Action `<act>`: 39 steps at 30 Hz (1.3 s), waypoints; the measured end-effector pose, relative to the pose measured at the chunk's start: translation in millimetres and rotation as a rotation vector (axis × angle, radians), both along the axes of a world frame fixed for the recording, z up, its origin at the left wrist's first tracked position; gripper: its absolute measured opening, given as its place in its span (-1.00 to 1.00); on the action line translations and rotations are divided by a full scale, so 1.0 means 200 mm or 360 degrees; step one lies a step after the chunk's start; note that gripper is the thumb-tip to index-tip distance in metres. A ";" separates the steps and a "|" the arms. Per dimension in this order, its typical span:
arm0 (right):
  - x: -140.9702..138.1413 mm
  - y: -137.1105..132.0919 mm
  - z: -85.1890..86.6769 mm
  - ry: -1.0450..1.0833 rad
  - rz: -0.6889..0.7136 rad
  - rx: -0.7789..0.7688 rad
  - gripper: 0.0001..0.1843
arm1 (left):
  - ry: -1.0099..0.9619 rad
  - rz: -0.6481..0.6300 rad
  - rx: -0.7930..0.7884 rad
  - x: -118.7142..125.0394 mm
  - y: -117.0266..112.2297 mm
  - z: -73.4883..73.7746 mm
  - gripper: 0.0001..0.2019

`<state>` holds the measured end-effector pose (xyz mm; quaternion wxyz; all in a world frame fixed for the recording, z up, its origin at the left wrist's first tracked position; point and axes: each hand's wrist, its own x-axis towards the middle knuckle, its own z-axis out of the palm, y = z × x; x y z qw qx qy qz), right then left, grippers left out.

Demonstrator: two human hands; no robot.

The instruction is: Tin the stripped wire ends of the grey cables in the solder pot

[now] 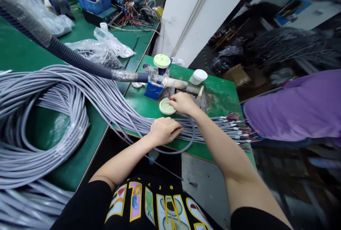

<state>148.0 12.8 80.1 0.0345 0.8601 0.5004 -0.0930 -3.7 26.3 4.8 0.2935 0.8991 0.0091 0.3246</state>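
Left hand [164,130] palm-down, fingers curled, pressing grey cable bundle [112,105]. Right hand [183,102] farther, pinching looped cable's [192,135] wire ends. Shirt [157,205] lettering partly readable: "SMILE".

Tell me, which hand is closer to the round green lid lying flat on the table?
The right hand. Its fingers sit right beside the round green lid, at its right edge. The left hand is lower down, resting on the gray cable bundle, clearly apart from the lid.

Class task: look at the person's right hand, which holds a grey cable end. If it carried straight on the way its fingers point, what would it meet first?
The right hand points up-left, so probably the blue box just beyond its fingertips, with the round pale lid below; depth is hard to judge.
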 end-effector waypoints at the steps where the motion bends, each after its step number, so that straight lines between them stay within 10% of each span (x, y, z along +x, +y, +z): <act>1: -0.01 0.01 0.00 -0.0005 0.0000 -0.0040 -0.72 | 0.0000 0.0011 0.0031 0.00 0.00 0.00 -0.75; 15: -0.02 0.05 -0.02 -0.0083 0.0005 -0.0196 -0.70 | -0.0050 0.0076 0.0213 0.01 0.00 -0.01 -0.72; 24: 0.28 -0.16 0.08 -0.0037 -0.0353 0.0083 -0.70 | -0.0071 0.0076 0.0194 0.01 0.00 -0.01 -0.77; 39: 0.52 -0.18 -0.16 -0.0051 -0.0640 -0.0053 -0.72 | -0.0072 0.0081 0.0155 0.02 0.00 0.01 -0.78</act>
